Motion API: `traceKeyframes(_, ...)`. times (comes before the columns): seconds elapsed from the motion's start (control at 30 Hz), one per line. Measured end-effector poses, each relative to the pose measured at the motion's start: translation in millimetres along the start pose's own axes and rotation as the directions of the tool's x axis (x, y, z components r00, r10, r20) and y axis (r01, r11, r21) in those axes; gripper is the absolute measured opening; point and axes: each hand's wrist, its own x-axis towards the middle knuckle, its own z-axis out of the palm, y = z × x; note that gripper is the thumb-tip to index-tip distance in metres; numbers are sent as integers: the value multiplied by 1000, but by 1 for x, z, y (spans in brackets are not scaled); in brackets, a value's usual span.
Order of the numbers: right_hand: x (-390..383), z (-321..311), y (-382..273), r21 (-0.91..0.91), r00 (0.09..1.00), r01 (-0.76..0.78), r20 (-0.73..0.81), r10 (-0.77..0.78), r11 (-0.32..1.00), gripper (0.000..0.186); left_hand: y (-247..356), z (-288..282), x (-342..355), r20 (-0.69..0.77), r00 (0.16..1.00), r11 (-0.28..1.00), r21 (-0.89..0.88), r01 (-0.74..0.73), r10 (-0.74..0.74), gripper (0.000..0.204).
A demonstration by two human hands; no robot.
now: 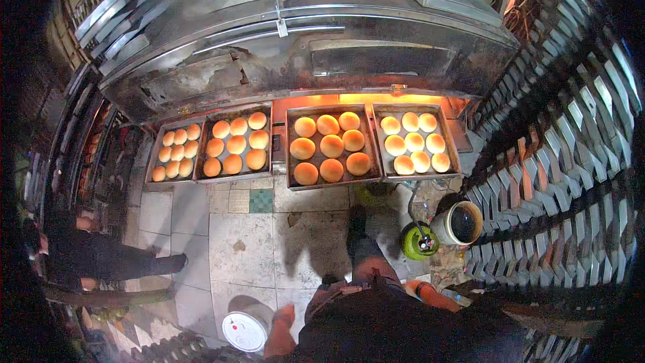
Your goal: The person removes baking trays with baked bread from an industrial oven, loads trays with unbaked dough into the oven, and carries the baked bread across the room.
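My left hand [283, 316] hangs low beside a round white lid [244, 331], apart from it; its fingers are too small and blurred to read. My right hand [411, 286] is down by my right side, partly hidden by my dark clothing, with a band on the wrist. Nothing shows in either hand. Ahead, four metal trays of round golden buns stick out along the oven mouth: the far left tray [150, 173], the second tray [201, 117], the third tray [289, 161] and the right tray [449, 136].
A dark oven [269, 60] spans the back, glowing at its opening. To my right stand a green gas cylinder [418, 245], a white bucket [443, 228] with dark contents, and stacked metal trays [557, 195]. A person [127, 259] in dark clothes is at the left, near a rack.
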Motion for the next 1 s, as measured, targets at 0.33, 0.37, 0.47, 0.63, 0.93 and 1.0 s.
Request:
traceKeyframes(0.33,-66,-255,-137,-78,778,-185,-621,97,980,30,71,-120,32,-56,978,978,-66,196,-200,47)
traceKeyframes(0.37,-59,-288,-149,120,695,-146,-694,188,982,30,81,-140,72,-187,980,994,-96,54,-71,49)
traceKeyframes(0.47,-53,-367,-195,80,453,34,-890,56,996,36,185,-241,151,-316,914,902,-419,107,-255,53)
traceKeyframes(0.63,-19,-434,-226,725,468,230,-667,579,649,48,301,-330,231,203,771,-118,-979,166,-603,61)
traceKeyframes(0.93,-11,-479,-238,851,532,363,-524,665,380,45,319,-346,291,149,765,28,-977,213,-627,37)
traceKeyframes(1.0,-20,-481,-244,844,543,330,-536,647,422,47,310,-345,290,141,780,73,-970,233,-610,38)
